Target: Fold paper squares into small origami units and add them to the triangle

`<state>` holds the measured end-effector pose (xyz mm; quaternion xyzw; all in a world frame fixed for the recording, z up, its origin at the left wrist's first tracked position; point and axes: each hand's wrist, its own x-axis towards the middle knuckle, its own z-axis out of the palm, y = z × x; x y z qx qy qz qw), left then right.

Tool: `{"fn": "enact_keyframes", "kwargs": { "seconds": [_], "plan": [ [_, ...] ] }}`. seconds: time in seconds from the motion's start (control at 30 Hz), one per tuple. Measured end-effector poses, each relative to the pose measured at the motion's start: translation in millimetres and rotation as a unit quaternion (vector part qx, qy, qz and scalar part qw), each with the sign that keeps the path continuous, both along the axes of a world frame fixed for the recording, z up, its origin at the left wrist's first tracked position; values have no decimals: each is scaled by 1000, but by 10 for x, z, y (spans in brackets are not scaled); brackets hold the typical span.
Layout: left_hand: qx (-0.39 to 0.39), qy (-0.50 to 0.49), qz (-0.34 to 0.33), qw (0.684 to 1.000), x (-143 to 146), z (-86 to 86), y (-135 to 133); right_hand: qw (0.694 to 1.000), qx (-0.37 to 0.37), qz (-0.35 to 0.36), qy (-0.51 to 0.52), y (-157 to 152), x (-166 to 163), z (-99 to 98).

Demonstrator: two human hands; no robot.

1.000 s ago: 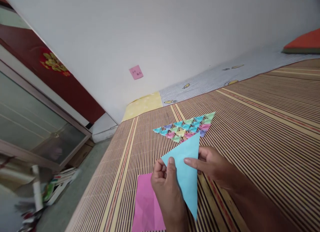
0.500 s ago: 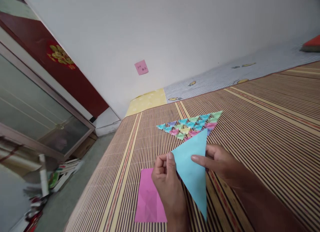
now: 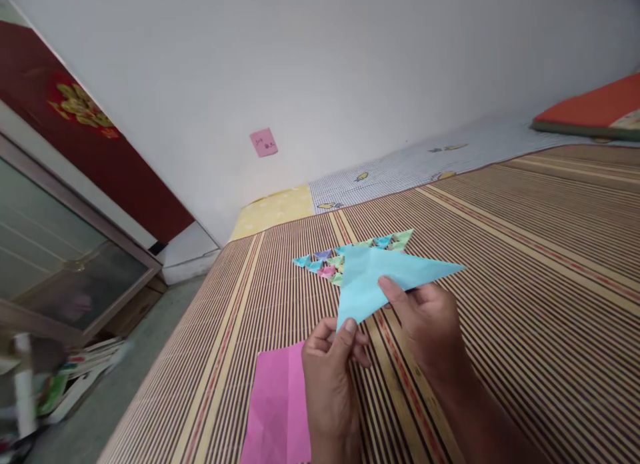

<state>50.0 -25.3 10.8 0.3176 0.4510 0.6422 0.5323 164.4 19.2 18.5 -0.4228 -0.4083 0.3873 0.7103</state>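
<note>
A light-blue sheet of paper (image 3: 373, 271), folded into a triangle, is held above the mat between both hands. My left hand (image 3: 333, 371) pinches its lower corner between thumb and fingers. My right hand (image 3: 430, 317) grips the lower edge, thumb on top and fingers underneath; one sharp point sticks out to the right. Behind the blue paper, partly covered by it, small folded paper pieces (image 3: 325, 264) in several colours lie in rows. A pink sheet of paper (image 3: 275, 404) with crease lines lies beside my left hand, partly hidden by it.
The striped mat (image 3: 500, 251) covers the bed up to the white wall. A pink note (image 3: 263, 143) is stuck on the wall. An orange folded item (image 3: 590, 107) lies at the far right. At the left are a glass-panelled door (image 3: 60, 251) and clutter on the floor (image 3: 75, 377).
The blue paper has been turned, so its long point now faces right instead of down. Both hands keep hold of it. The camera view has shifted slightly to the right.
</note>
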Motion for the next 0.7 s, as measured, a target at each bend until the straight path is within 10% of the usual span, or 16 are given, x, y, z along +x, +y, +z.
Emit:
{"fn": "enact_keyframes", "kwargs": {
  "seconds": [0.7],
  "plan": [
    [48, -5, 118, 992, 232, -71, -65, 987, -13, -10, 158, 75, -75, -178]
  ]
}}
